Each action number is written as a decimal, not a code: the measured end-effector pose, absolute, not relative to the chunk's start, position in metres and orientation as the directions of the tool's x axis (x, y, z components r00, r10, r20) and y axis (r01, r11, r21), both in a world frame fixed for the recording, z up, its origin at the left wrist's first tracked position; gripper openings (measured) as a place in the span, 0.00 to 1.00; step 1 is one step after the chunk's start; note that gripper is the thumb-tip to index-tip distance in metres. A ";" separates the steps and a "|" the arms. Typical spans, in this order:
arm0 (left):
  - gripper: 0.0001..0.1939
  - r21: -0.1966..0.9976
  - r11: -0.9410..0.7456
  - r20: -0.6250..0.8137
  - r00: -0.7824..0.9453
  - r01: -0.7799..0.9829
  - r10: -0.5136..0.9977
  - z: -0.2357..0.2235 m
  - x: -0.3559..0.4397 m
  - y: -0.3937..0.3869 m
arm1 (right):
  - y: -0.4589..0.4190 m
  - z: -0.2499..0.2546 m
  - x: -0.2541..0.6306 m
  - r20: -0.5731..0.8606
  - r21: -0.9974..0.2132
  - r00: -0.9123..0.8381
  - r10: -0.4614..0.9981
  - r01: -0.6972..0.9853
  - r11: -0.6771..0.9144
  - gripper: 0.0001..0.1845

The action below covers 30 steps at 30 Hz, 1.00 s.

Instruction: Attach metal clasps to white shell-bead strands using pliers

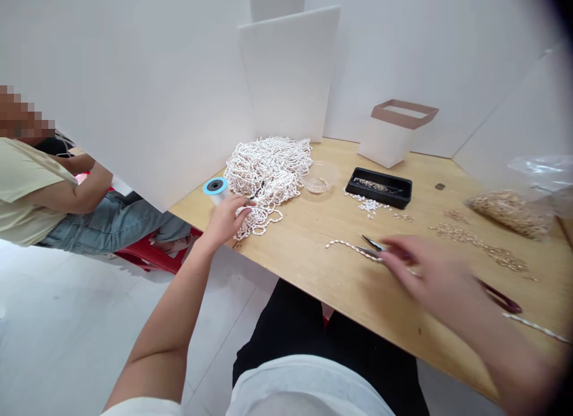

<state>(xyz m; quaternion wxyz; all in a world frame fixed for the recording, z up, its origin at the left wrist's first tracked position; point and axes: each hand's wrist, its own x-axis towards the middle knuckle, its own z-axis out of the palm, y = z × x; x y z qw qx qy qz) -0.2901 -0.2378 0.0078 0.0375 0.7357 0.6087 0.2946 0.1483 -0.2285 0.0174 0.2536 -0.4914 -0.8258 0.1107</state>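
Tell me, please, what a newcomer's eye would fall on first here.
Probably the big heap of white bead strands on the far left of the table, with the left hand at its near edge. Then the right hand, blurred, at a pointed metal tool beside a beaded strand. Farther back, a black tray stands out.

Lit brightly and evenly, washed pale across the white partitions (156, 76) and floor (89, 308). Shadowed softly on the wooden table (286, 237) beneath the right hand (432, 270). Smeared by motion at hand and forearm (492, 332). Glinting on the plastic bag (514, 216). Stretched toward the edges, cut to black at the right corners, pixelated at far left.
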 end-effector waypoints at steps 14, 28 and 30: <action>0.12 0.562 -0.287 0.325 0.112 0.776 0.939 0.006 -0.282 -0.228 | -0.156 -0.020 -0.074 -0.045 -0.670 -0.630 0.775 0.595 0.444 0.11; 0.16 0.568 -0.291 0.154 0.249 0.770 0.956 0.007 -0.284 -0.214 | -0.147 -0.019 -0.079 0.018 -0.753 -0.598 0.801 0.519 0.405 0.11; 0.18 0.540 -0.300 0.090 0.300 0.786 0.950 0.008 -0.284 -0.210 | -0.143 -0.017 -0.072 0.021 -0.769 -0.584 0.812 0.509 0.387 0.10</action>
